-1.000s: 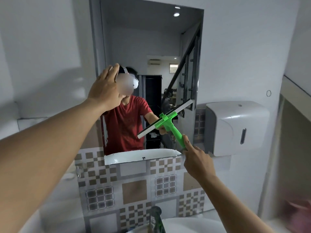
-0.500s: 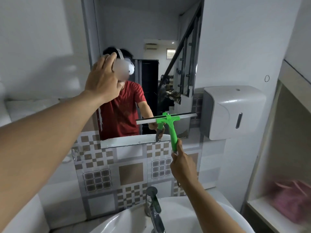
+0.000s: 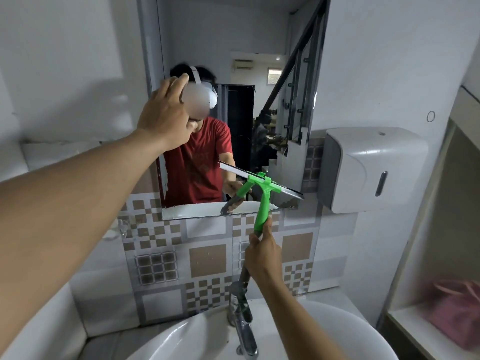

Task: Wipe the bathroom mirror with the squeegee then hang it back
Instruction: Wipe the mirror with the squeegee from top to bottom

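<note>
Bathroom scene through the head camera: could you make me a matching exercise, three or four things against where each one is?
Things:
1. green plastic squeegee
2. white plastic wall dispenser
3. chrome metal tap
4. pink bag

Places:
A. on the shelf at the far right
B. over the white basin, bottom centre
C. blade at the mirror's lower right part, handle in the right hand
D. on the wall right of the mirror

Pairs: 1-C, 2-D, 3-B, 4-A
</note>
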Demonstrator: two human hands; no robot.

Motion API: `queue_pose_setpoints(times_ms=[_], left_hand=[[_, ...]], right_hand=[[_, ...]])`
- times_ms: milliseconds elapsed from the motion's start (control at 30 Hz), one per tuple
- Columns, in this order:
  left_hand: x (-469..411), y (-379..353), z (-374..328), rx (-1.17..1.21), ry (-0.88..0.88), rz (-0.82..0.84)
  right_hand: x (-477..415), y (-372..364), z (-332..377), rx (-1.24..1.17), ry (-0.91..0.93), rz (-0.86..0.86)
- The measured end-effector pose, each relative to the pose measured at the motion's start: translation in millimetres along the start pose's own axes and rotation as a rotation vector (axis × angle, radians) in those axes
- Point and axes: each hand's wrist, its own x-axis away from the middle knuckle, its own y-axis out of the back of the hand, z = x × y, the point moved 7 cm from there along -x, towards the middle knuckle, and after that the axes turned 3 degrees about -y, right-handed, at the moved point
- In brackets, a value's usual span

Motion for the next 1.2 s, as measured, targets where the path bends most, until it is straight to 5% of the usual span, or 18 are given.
queue_pose_setpoints(times_ms=[833,1200], left_hand=[[17.1,-9.3,8.6,0.007,-0.012,0.008],[16.1,-9.9,10.3,0.018,-0.007,0.020]], right_hand=[[52.4,-101.5,13.1,-0.328,-0.027,0.148],[62.3,-120.1,12.9,-0.288,-0.021,0.212]])
